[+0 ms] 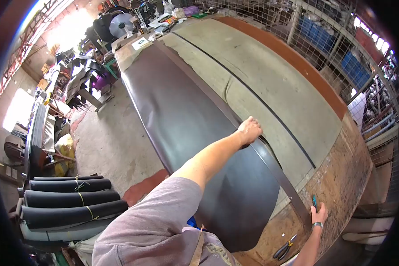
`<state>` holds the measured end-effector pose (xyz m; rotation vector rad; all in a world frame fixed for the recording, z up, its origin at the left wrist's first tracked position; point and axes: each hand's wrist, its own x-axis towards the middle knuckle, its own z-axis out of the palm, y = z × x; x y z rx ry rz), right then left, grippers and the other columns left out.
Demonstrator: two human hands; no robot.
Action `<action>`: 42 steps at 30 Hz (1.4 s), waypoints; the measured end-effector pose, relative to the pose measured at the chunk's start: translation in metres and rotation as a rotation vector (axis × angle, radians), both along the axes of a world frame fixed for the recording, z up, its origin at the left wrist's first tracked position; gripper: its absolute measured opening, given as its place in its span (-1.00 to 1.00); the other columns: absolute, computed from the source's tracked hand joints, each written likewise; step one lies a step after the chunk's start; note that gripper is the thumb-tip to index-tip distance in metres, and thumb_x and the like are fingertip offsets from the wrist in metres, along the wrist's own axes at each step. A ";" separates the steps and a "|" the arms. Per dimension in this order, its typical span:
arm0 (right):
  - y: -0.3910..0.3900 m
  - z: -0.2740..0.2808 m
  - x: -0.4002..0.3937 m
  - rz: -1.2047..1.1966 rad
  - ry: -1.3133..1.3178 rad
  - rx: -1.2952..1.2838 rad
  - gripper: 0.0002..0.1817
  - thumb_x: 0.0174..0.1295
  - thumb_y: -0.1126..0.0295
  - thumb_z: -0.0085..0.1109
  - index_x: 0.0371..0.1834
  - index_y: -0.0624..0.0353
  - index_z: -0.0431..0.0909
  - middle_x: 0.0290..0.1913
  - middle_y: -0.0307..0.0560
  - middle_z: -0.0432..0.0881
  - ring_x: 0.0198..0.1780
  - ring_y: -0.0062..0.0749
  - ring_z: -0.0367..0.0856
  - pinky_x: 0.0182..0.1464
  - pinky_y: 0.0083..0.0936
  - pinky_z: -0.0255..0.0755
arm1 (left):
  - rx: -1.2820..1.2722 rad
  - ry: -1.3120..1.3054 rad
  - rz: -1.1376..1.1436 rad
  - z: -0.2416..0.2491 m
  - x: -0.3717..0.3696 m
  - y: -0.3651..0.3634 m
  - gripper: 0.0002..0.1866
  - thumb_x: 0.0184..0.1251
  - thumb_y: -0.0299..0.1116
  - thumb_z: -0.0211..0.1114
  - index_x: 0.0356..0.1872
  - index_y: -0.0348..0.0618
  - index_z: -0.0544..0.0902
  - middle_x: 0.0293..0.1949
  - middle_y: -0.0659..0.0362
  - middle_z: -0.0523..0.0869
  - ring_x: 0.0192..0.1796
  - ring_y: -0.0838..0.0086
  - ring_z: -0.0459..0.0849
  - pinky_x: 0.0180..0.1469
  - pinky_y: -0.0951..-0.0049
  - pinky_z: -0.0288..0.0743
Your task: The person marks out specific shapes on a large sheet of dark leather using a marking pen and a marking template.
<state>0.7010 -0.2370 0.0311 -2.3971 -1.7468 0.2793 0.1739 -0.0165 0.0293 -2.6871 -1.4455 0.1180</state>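
A large dark brown leather sheet (181,106) lies over the left half of the work table, one edge curling up near the middle. Along it runs a long flat straightedge (270,162). My left hand (249,130) is closed at the straightedge and the leather's edge, at the end of my outstretched arm; what its fingers grip is hidden. At the near right, my right hand (319,213) is closed round a small teal-handled tool (314,202), over the wooden table and beside the straightedge's near end.
Pliers (284,248) lie on the bare wood (346,164) near me. A greenish-grey board (270,80) with a black strip covers the table's right half. Dark rolls (75,210) are stacked at lower left. Wire mesh (292,22) stands behind; clutter fills the far end.
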 end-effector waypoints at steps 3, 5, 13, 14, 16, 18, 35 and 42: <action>-0.014 0.051 -0.069 0.126 0.042 0.181 -0.47 0.34 0.24 0.30 0.30 0.32 0.53 0.20 0.30 0.61 0.24 0.23 0.56 0.31 -0.02 0.41 | -0.058 -0.156 -0.132 0.007 0.002 -0.025 -0.65 0.13 -0.29 0.40 0.00 0.05 0.72 -0.19 0.13 0.81 0.00 0.28 0.75 0.13 0.17 0.44; -0.032 0.109 -0.160 0.308 0.099 0.248 -0.44 0.30 0.28 0.33 0.28 0.40 0.52 0.21 0.31 0.60 0.25 0.25 0.54 0.33 -0.01 0.39 | -0.303 -0.333 -0.205 0.015 0.009 -0.066 -0.63 0.17 -0.30 0.38 0.04 -0.01 0.71 -0.24 0.00 0.82 -0.11 0.09 0.80 0.05 0.02 0.55; -0.060 0.129 -0.427 0.446 0.318 0.003 -0.59 0.20 0.31 0.47 0.03 0.31 0.62 -0.09 0.20 0.72 -0.01 0.13 0.70 0.05 -0.12 0.53 | -0.734 -0.781 -0.539 0.090 -0.091 -0.167 -0.66 0.29 -0.20 0.39 0.03 -0.10 0.73 -0.25 -0.12 0.80 -0.06 -0.09 0.77 0.03 -0.01 0.63; -0.063 0.124 -0.444 0.382 0.434 0.025 -0.69 0.23 0.33 0.45 -0.10 0.33 0.65 -0.25 0.16 0.74 -0.18 0.08 0.74 -0.09 -0.17 0.56 | -0.725 -0.745 -0.531 0.092 -0.118 -0.160 -0.66 0.29 -0.19 0.40 0.01 -0.11 0.73 -0.23 -0.10 0.80 -0.02 -0.07 0.76 0.06 0.00 0.62; -0.057 0.142 -0.474 0.292 0.574 0.011 -0.77 0.28 0.38 0.40 -0.15 0.33 0.66 -0.36 0.12 0.72 -0.37 -0.07 0.73 -0.27 -0.34 0.55 | -0.759 -0.728 -0.472 0.105 -0.189 -0.137 -0.66 0.30 -0.14 0.40 -0.01 -0.11 0.74 -0.19 -0.08 0.80 0.03 -0.03 0.74 0.12 0.02 0.58; -0.059 0.150 -0.478 0.181 0.694 -0.026 -0.77 0.31 0.38 0.39 -0.15 0.34 0.66 -0.40 -0.13 0.71 -0.38 -0.55 0.61 -0.27 -0.51 0.48 | -0.709 -0.789 -0.370 0.089 -0.258 -0.117 -0.66 0.34 -0.08 0.40 -0.05 -0.11 0.74 -0.19 -0.08 0.79 0.00 -0.03 0.73 0.10 0.05 0.58; 0.001 0.061 -0.597 -0.749 2.114 -0.331 -0.71 0.53 0.20 0.07 -0.36 0.09 0.50 -0.62 -0.46 0.15 -0.64 -0.67 0.04 -0.49 -0.56 0.01 | -1.478 -1.231 0.467 0.086 -0.544 0.036 -0.69 0.51 -0.20 0.35 -0.45 -0.09 0.57 -0.61 0.42 0.37 -0.57 0.68 0.28 -0.40 0.53 0.26; 0.046 0.069 -0.695 -0.786 1.993 -0.172 -0.60 0.54 -0.02 0.16 -0.41 -0.05 0.44 -0.61 -0.50 0.13 -0.64 -0.72 0.01 -0.50 -0.63 -0.02 | -1.902 -1.313 0.766 0.034 -0.567 0.128 -0.69 0.65 -0.22 0.13 -0.41 -0.04 0.46 -0.59 0.39 0.32 -0.61 0.64 0.12 -0.41 0.47 0.21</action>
